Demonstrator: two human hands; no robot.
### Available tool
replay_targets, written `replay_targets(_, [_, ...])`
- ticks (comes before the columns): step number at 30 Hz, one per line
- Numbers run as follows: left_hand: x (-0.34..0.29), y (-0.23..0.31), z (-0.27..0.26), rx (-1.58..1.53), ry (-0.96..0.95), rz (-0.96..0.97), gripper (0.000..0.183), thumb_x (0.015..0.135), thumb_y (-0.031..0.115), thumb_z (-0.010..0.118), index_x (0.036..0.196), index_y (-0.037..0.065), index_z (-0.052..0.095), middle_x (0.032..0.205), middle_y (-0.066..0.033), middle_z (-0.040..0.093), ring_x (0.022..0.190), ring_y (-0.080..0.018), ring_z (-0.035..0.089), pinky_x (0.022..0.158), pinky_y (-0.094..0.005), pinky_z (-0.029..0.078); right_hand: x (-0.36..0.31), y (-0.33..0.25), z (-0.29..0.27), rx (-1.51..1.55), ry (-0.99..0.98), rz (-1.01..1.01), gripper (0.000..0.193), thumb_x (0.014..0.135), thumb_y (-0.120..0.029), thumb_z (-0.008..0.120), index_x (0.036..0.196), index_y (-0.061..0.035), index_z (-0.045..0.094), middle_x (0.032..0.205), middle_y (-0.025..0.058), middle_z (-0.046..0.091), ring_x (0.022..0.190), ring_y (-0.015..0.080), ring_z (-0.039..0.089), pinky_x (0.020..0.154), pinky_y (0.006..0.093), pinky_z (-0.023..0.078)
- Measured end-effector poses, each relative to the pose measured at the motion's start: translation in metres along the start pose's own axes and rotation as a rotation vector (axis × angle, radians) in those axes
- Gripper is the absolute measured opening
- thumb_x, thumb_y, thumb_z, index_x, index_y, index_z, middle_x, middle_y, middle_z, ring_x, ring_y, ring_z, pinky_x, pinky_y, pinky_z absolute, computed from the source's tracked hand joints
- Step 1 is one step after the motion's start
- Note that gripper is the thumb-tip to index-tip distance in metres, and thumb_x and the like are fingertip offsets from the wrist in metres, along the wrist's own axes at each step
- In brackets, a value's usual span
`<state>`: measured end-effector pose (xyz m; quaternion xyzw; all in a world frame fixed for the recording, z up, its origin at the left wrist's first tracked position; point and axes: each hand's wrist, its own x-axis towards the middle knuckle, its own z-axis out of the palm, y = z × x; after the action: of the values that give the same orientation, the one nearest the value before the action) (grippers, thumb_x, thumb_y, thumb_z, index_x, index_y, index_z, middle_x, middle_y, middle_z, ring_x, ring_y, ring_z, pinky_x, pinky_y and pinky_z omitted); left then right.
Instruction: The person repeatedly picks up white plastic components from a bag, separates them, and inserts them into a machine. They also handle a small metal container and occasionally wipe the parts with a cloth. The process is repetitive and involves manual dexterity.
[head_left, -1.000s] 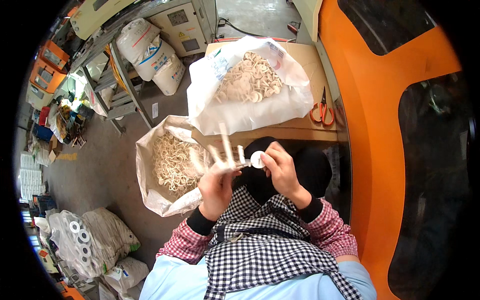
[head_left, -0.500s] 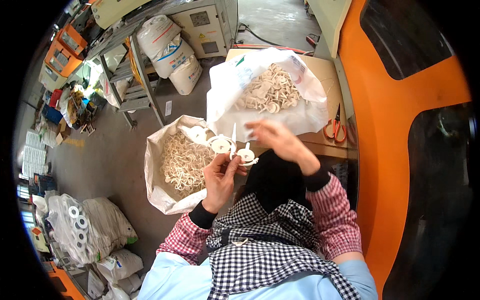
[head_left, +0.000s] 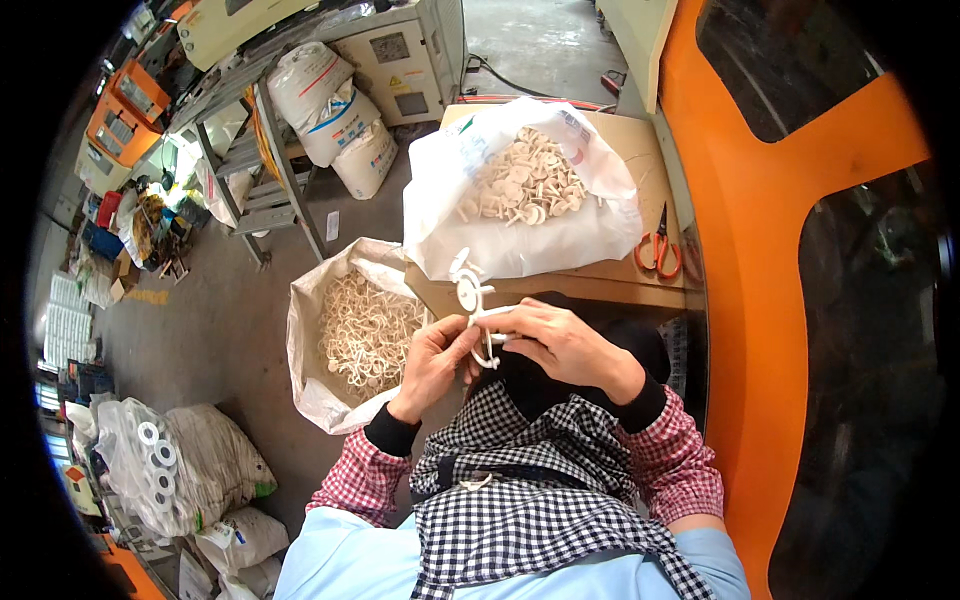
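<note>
My left hand pinches a white plastic moulding, made of discs, curved arms and thin pins. My right hand has its thumb and fingers closed on the right side of the same piece, around a pin. The moulding is held up in front of my lap, tilted, with one disc reaching up toward the table edge. Left of my left hand, an open sack holds a heap of curved white plastic pieces. Fingertips partly hide the moulding's lower part.
On the cardboard-covered table lies an open white bag full of disc-headed pieces. Orange-handled scissors lie at its right. An orange machine stands close on the right. Full sacks and a step ladder stand at the back left.
My right hand has come down and left, from near the bag, onto the moulding. The moulding has turned from lying sideways to standing more upright.
</note>
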<state>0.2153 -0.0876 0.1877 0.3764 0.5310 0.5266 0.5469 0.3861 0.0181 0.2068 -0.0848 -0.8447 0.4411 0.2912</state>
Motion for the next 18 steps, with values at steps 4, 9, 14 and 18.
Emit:
replay_targets(4, [0.001, 0.002, 0.003, -0.008, -0.017, -0.034, 0.019, 0.093, 0.015, 0.05, 0.096, 0.0, 0.06, 0.07, -0.0001, 0.06, 0.051, -0.0037, 0.052, 0.044, -0.0159, 0.04, -0.005, 0.003, -0.002, -0.061, -0.082, 0.046, 0.013, 0.077, -0.008, 0.063, 0.086, -0.0041, 0.054, 0.086, 0.0103, 0.053, 0.082, 0.0266, 0.056, 0.07, 0.0335, 0.048])
replay_targets(9, [0.005, -0.012, 0.001, 0.079, 0.112, 0.091, 0.013, 0.091, 0.011, 0.053, 0.094, 0.0, 0.059, 0.065, -0.0009, 0.056, 0.048, -0.0052, 0.049, 0.043, -0.0195, 0.037, -0.009, 0.008, 0.011, 0.017, 0.118, 0.046, 0.014, 0.082, -0.006, 0.06, 0.09, -0.0028, 0.05, 0.08, 0.0083, 0.055, 0.062, 0.0175, 0.057, 0.05, 0.0274, 0.045])
replay_targets(14, [0.005, -0.015, 0.015, 0.583, 0.276, 0.501, 0.01, 0.088, 0.008, 0.056, 0.091, -0.002, 0.059, 0.061, -0.0029, 0.054, 0.051, -0.0075, 0.052, 0.045, -0.0236, 0.04, -0.024, 0.018, 0.025, 0.93, 0.103, 0.638, 0.01, 0.091, -0.009, 0.052, 0.098, -0.0013, 0.051, 0.071, 0.0026, 0.057, 0.048, 0.0062, 0.048, 0.041, 0.0177, 0.037])
replay_targets(18, [0.011, -0.018, 0.012, -0.083, 0.185, 0.068, 0.018, 0.093, 0.016, 0.051, 0.089, 0.0, 0.06, 0.064, 0.0011, 0.056, 0.048, -0.0024, 0.048, 0.042, -0.0153, 0.036, -0.021, 0.003, 0.03, 0.885, 0.187, 0.508, 0.016, 0.091, -0.012, 0.052, 0.098, 0.0015, 0.057, 0.076, 0.0047, 0.06, 0.055, 0.0077, 0.055, 0.045, 0.0189, 0.043])
